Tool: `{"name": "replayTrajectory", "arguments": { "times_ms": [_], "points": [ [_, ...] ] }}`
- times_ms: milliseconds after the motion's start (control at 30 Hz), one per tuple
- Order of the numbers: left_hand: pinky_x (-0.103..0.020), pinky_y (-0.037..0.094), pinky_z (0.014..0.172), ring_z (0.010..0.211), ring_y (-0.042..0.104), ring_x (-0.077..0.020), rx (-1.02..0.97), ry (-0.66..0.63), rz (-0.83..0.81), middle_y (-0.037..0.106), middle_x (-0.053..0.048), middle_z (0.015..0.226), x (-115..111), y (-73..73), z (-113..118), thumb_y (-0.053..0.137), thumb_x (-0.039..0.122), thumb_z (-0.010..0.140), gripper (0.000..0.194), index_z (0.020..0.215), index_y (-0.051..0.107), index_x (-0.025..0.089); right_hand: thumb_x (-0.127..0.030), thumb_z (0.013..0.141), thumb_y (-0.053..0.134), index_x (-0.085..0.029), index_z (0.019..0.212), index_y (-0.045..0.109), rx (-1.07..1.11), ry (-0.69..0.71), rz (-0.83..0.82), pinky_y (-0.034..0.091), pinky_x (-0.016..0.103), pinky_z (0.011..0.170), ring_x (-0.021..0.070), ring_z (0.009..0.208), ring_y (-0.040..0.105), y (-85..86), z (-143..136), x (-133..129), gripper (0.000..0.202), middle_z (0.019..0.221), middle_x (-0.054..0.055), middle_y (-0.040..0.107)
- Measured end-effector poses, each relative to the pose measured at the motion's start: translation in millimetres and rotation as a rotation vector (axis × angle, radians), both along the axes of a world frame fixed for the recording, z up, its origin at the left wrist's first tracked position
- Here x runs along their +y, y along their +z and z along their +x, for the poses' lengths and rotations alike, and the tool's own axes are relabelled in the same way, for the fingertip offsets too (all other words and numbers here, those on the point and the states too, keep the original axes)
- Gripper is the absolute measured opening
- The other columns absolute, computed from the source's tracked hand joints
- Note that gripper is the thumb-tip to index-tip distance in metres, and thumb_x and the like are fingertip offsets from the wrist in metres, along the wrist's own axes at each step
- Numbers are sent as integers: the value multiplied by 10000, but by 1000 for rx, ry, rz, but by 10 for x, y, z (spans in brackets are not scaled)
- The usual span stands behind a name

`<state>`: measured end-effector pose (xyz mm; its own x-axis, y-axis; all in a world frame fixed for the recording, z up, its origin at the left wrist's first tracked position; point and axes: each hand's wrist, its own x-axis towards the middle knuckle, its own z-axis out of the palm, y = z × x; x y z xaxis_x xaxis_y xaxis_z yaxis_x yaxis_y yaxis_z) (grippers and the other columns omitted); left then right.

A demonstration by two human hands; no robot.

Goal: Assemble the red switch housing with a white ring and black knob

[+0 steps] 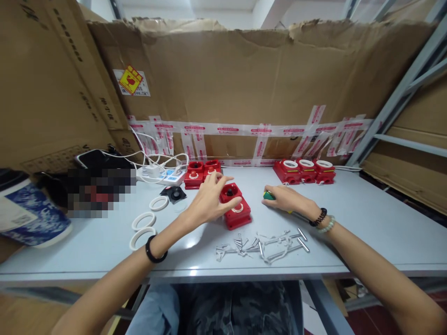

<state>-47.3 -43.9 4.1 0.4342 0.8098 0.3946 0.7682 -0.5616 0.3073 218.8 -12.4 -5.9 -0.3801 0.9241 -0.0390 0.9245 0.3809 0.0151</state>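
My left hand [207, 197] is held with its fingers apart at the left side of a red housing [239, 217]; its thumb reaches over the housing, and I cannot tell if it touches. A black round part and a white ring show on that housing. To the right, my right hand [291, 199] is closed around a screwdriver [268, 196] with a green and yellow handle, low over the table. Most of the tool is hidden under the palm. Loose screws [240, 243] and T-handled metal pieces [284, 246] lie near the front edge.
More red housings [194, 178] stand behind my left hand. Several with white rings [307, 171] are at the back right. White rings [144, 221], a black part [174, 194], a power strip [167, 176] and a patterned cup [30, 211] are at left. Cardboard [226, 79] walls the back.
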Motion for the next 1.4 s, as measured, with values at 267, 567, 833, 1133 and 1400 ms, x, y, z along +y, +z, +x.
{"name": "replayTrajectory", "arguments": {
  "times_ms": [267,567,833,1133,1400],
  "points": [
    [-525,406,979,1199,450,-364,50,57,-102,438,-171,1310,5,-69,53,556,698,736,822,1352,383,181,-431,859,543,-181,1054,609,41,25,25,392,294,637,250,818,645,33,-25,-31,324,905,108,699],
    [-422,413,1041,1237,472,-277,-26,-307,-116,421,-134,1359,3,-165,31,706,357,730,763,1380,332,215,-361,833,591,-168,1280,470,506,242,143,445,423,962,250,1151,556,-30,-41,18,502,1275,144,571],
    [-446,323,1116,1357,387,-258,-27,-544,-332,352,-58,1500,89,15,-266,636,224,787,389,1166,562,277,-223,738,659,-220,1430,307,707,519,-146,387,428,1066,243,1263,486,-50,-325,-105,776,1439,124,436],
    [-435,426,1008,1186,499,-262,-58,-353,-253,451,-82,1302,-18,-9,-158,704,404,721,312,902,532,217,-191,787,617,-215,1217,470,795,443,-116,457,408,985,203,1172,551,-67,-364,-132,455,1276,96,565],
    [-382,490,846,953,611,-250,39,-226,-238,563,-105,1205,-10,-13,-194,590,306,716,556,1236,425,200,-209,814,601,-211,1230,430,782,403,-170,488,361,948,167,1040,606,-72,-380,-173,449,1248,92,592]
  ]
}}
